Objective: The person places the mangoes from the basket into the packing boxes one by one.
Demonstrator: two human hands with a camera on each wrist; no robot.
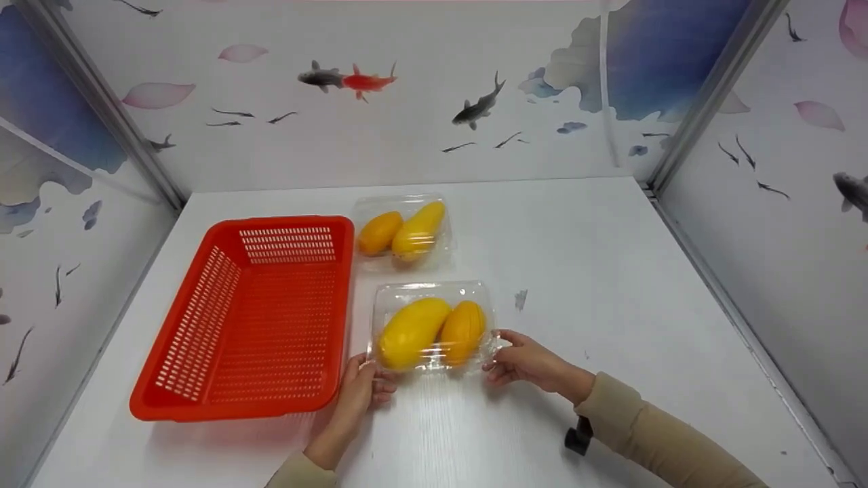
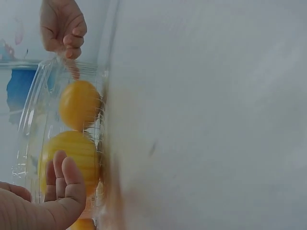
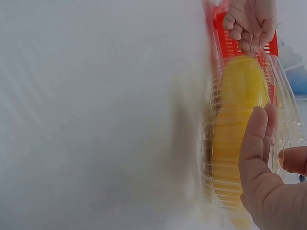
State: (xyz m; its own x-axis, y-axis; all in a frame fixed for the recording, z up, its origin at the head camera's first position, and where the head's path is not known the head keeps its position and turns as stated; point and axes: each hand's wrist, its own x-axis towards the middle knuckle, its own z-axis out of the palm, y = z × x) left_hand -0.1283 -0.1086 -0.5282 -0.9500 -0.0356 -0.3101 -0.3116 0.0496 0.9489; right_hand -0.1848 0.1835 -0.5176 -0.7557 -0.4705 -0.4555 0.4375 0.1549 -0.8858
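Note:
In the head view a clear plastic clamshell box [image 1: 434,288] lies in front of me, right of the basket. Inside it are a large yellow mango-shaped fruit [image 1: 412,333] and a smaller orange-yellow fruit [image 1: 464,332] with ridges. My left hand [image 1: 356,393] holds the near left corner of the box, its fingers along the near side in the left wrist view. At the near right corner my right hand [image 1: 532,362] pinches the rim, thumb above and fingers below. The right wrist view shows the fingers [image 3: 254,139] against the clear wall.
A red plastic basket [image 1: 342,318] with slotted walls stands on the left, close to my left hand. Behind the held box sits a second clear box [image 1: 444,261] with two yellow fruits. Patterned panels surround the white table [image 1: 610,271]. Something black [image 1: 578,437] shows below my right sleeve.

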